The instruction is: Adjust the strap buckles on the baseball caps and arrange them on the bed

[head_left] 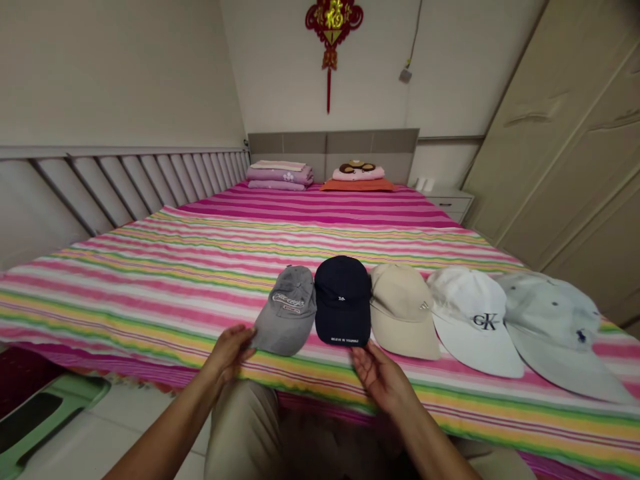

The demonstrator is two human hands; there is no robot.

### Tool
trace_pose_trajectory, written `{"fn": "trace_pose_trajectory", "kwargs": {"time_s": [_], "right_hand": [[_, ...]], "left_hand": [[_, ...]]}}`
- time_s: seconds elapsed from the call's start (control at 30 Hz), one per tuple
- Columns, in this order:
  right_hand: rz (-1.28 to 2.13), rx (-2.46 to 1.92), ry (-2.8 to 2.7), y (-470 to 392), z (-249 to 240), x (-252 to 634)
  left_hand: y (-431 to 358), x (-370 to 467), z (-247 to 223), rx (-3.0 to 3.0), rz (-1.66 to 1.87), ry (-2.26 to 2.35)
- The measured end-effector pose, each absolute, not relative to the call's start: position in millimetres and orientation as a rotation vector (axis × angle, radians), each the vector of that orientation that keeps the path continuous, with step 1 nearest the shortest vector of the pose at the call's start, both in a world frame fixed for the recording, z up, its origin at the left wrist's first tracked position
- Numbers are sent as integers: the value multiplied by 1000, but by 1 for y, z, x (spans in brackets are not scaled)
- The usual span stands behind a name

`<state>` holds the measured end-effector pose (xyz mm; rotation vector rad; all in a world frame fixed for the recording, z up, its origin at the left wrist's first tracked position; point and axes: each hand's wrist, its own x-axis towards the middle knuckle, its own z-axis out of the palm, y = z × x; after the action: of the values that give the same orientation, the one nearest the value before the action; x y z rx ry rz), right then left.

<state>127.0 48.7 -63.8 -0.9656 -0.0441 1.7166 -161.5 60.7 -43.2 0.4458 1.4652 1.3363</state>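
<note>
Several baseball caps lie side by side in a row across the bed. My left hand (pixel 231 350) is at the left edge of the brim of a grey cap (pixel 289 319), fingers closed on it. The dark navy cap (pixel 343 300) beside it has small white lettering along its brim. My right hand (pixel 381 375) is turned palm up, with its fingertips closed at the front edge of that brim. To the right follow a beige cap (pixel 403 310), a white cap (pixel 473 320) with black letters, and a pale grey cap (pixel 557 327) with a small dark emblem.
A striped sheet (pixel 165 273) covers the bed. Folded purple bedding (pixel 280 177) and a pink and orange stack (pixel 358 179) rest by the headboard (pixel 285 145). A rail (pixel 145 183) runs along the left. A green stool (pixel 55 407) stands lower left; a nightstand (pixel 450 203) stands back right.
</note>
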Motion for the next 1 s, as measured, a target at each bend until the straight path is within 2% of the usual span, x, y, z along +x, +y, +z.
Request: {"fn": "trace_pose_trajectory", "kwargs": {"time_s": [0.2,0.4,0.53,0.8,1.0], "right_hand": [[1742,-921,16,67,-61,117],[1764,-776,-60,57,-48,127],[1780,-712,-117,37,-47,139],[1850,-641,-171,4,-72,155],[1840,-700,-142,-12,-86,159]], "left_hand": [[47,-140,-49,156,1386,1186],[73,-155,-19,211,1622,1027],[85,-181,-18,172,1721,1096],[68,-201,-62,66,1704,1336],[71,-202,-62,137,1714,1373]]}}
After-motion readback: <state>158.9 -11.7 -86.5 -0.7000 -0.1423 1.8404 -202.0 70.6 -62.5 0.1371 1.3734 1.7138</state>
